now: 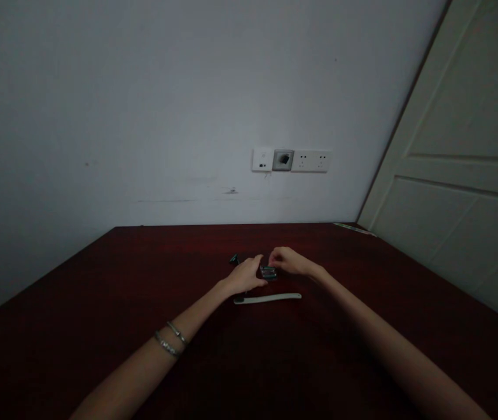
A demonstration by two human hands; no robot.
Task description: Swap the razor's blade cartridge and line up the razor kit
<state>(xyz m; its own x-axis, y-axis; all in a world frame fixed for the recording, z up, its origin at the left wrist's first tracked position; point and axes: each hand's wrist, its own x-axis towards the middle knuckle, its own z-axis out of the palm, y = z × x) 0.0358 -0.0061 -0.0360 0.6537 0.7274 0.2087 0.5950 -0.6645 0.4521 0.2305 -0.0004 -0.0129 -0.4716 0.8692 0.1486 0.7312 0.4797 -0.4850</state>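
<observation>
A small dark rectangular piece with a glossy, clear-looking top (pixel 269 272) rests on the table between my hands. From its left side, my left hand (pixel 245 276) steadies it with thumb and fingers around its edge. My right hand (pixel 289 261) is closed in a pinch at its far right corner; whatever sits between those fingertips is too small to make out. Nearer to me lies a slim white stick-like handle (pixel 270 298) with a dark left end and a hole at the right. Just beyond my left hand is a small dark object (pixel 234 259), partly hidden by it.
All of this is on a dark red wooden table (pixel 179 251) set against a white wall. Sockets and a switch plate (pixel 310 161) are on the wall. A thin, pale patterned strip (pixel 354 228) lies at the far right corner, beside a white panelled door (pixel 459 169).
</observation>
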